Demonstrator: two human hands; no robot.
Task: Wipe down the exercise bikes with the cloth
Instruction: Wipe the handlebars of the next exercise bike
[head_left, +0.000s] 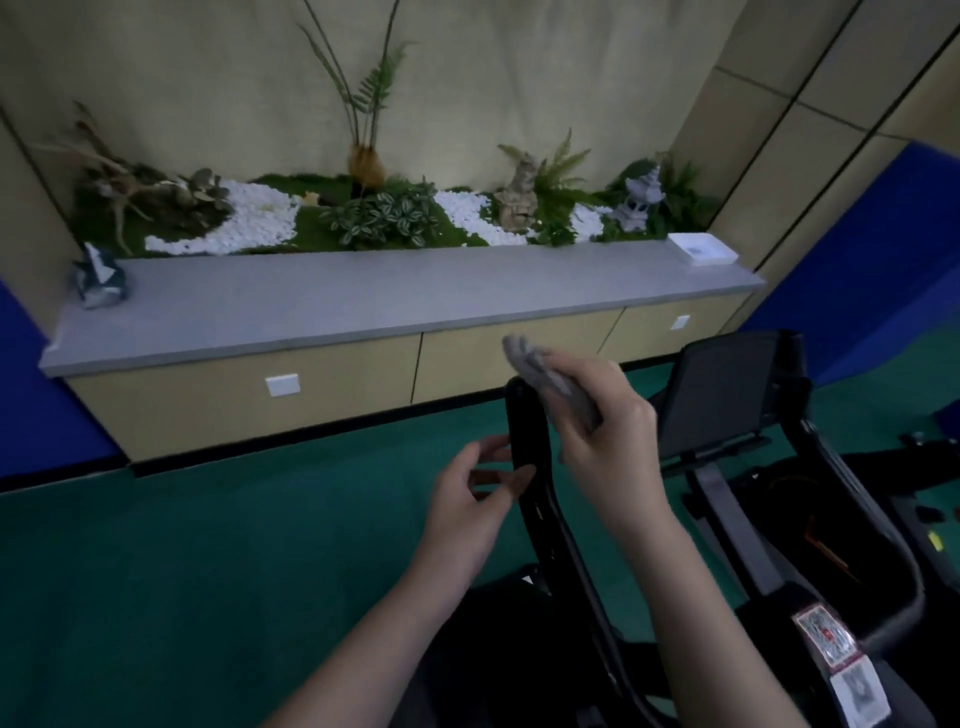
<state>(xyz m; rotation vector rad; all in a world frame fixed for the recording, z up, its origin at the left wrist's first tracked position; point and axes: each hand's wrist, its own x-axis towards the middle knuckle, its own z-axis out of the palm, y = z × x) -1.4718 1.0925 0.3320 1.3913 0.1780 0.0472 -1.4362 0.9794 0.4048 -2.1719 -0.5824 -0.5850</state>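
Centre frame, the right hand (597, 431) grips a grey cloth (550, 382) against an exercise bike's black handlebar (530, 441); the left hand (470, 499), fingers loosely released, touches the bar

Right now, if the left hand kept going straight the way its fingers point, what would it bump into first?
Probably the black handlebar: the left hand has its fingertips right beside it, perhaps already touching, though depth is unclear.

Your green floor (218, 561) carries the black exercise bike (727, 519) at four o'clock, while the grey counter (363, 301) at twelve o'clock bears a crumpled wrapper (100, 283) at its ten o'clock end and a white tray (701, 248) at its two o'clock end.
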